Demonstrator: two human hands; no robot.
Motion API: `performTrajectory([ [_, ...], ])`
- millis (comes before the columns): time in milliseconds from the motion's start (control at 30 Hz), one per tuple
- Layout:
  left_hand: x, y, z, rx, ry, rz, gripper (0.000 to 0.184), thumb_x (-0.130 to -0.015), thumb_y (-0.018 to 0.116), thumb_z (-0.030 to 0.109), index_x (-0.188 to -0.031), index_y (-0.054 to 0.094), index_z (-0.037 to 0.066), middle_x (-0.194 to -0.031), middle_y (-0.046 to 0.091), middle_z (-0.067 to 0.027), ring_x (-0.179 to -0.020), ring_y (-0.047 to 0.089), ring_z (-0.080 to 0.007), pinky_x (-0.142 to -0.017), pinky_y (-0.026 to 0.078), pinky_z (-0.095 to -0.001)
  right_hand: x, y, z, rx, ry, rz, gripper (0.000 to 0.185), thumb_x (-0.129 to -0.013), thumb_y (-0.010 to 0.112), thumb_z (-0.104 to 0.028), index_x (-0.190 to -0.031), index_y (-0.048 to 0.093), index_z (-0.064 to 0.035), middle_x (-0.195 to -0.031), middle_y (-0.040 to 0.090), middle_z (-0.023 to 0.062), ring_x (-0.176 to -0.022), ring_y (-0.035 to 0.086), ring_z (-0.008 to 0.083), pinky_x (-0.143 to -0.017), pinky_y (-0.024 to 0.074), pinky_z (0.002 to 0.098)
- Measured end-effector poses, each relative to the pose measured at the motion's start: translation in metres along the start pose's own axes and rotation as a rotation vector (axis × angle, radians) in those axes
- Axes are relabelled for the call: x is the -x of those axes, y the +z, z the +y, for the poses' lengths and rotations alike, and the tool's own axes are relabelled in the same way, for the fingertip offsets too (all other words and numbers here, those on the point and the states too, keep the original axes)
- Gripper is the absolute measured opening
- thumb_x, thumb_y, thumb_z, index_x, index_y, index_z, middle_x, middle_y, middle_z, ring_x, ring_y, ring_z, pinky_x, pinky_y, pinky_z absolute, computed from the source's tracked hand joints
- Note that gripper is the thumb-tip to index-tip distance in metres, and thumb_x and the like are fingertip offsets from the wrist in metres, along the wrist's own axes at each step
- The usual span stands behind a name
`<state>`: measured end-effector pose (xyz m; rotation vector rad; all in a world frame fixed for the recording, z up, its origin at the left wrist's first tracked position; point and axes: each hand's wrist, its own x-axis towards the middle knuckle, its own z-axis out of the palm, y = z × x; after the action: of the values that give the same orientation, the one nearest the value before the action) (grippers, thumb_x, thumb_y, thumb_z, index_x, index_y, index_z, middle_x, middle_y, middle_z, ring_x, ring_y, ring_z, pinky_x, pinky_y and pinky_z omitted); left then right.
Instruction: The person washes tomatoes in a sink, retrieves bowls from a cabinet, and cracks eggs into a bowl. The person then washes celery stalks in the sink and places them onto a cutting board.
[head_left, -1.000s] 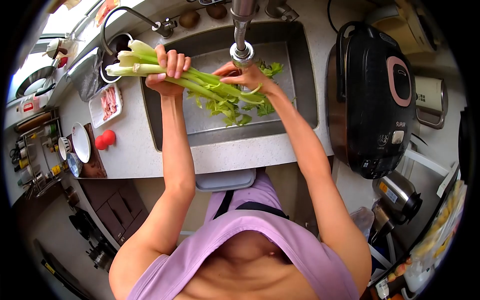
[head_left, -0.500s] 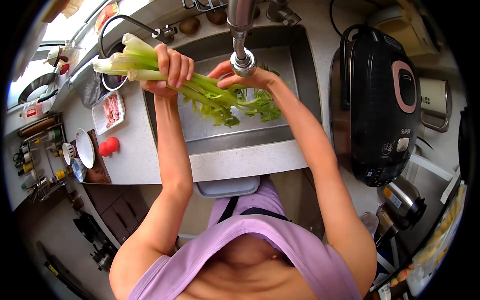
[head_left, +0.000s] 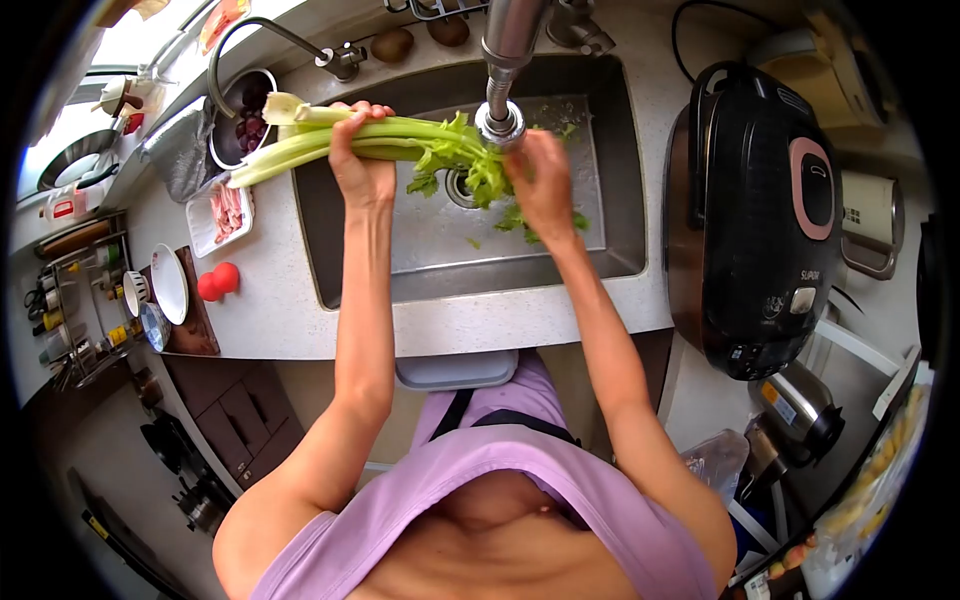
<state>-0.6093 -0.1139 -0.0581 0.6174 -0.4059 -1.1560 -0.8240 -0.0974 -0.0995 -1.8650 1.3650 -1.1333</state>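
Note:
My left hand (head_left: 362, 155) is closed around a bunch of celery (head_left: 300, 148) over the left part of the sink. The pale cut ends point left and the leafy tops point right, near the tap spout (head_left: 499, 125). My right hand (head_left: 546, 185) is at the leafy end, just right of the spout. Its fingers are bent and pressed to the celery leaves (head_left: 487, 175), slightly blurred. Below it, loose leaves (head_left: 518, 222) lie in the metal sink (head_left: 420, 258), whose drain is partly hidden by the celery.
Left of the sink are a bowl of dark red fruit (head_left: 250, 130), a tray of sliced meat (head_left: 220, 217) and two tomatoes (head_left: 218, 281). A small curved tap (head_left: 338, 62) stands behind. A black rice cooker (head_left: 760, 220) is at the right.
The celery bunch has shifted slightly down and right, and now lies flatter. My right hand has moved from behind the spout to its right side. More loose leaves show in the sink.

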Motion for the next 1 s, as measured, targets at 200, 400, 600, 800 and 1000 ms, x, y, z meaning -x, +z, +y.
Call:
performTrajectory([
  [200, 0.014, -0.024, -0.018, -0.167, 0.087, 0.488, 0.022, -0.075, 0.069, 0.002, -0.090, 0.055, 0.006, -0.079, 0.060, -0.0056, -0.073, 0.059, -0.0194, -0.073, 0.052, -0.0339, -0.013, 0.003, 0.040, 0.076, 0.164, -0.535, 0.039, -0.088, 0.054, -0.042, -0.091, 0.063, -0.0043, -0.084, 0.061, 0.0145, -0.078, 0.060, 0.0340, -0.066, 0.0463, 0.0421],
  [400, 0.018, -0.056, -0.007, -0.098, 0.162, 0.759, 0.029, -0.074, 0.073, 0.003, -0.095, 0.053, 0.009, -0.080, 0.058, -0.0038, -0.072, 0.059, -0.0174, -0.071, 0.053, -0.0308, -0.019, 0.009, 0.044, 0.334, -0.318, 0.056, 0.029, -0.085, 0.059, -0.036, -0.102, 0.065, -0.0135, -0.083, 0.062, 0.0109, -0.076, 0.062, 0.0291, -0.067, 0.0486, 0.0378],
  [600, 0.023, -0.037, -0.009, -0.305, 0.170, 0.652, 0.045, -0.073, 0.071, -0.004, -0.111, 0.049, 0.009, -0.089, 0.057, -0.0045, -0.075, 0.059, -0.0165, -0.070, 0.052, -0.0315, -0.007, 0.023, 0.018, -0.024, 0.124, -0.677, 0.042, -0.087, 0.060, -0.028, -0.126, 0.053, -0.0162, -0.114, 0.058, 0.0156, -0.114, 0.048, 0.0335, -0.093, 0.0402, 0.0437],
  [800, 0.031, -0.019, -0.032, -0.662, 0.167, 0.419, 0.044, -0.072, 0.073, -0.003, -0.111, 0.053, 0.001, -0.090, 0.059, -0.0035, -0.076, 0.058, -0.0122, -0.070, 0.047, -0.0257, -0.017, 0.025, -0.022, -0.283, -0.034, -0.363, 0.044, -0.086, 0.062, -0.024, -0.125, 0.050, -0.0074, -0.110, 0.058, 0.0154, -0.106, 0.054, 0.0303, -0.090, 0.0426, 0.0388],
  [1000, 0.037, 0.004, -0.025, -0.793, 0.072, 0.257, 0.031, -0.075, 0.073, 0.005, -0.102, 0.056, 0.002, -0.087, 0.060, -0.0022, -0.076, 0.056, -0.0106, -0.068, 0.046, -0.0249, -0.028, 0.024, -0.021, -0.337, 0.021, -0.384, 0.050, -0.087, 0.063, -0.025, -0.130, 0.045, -0.0060, -0.125, 0.051, 0.0169, -0.116, 0.050, 0.0305, -0.097, 0.0385, 0.0376],
])
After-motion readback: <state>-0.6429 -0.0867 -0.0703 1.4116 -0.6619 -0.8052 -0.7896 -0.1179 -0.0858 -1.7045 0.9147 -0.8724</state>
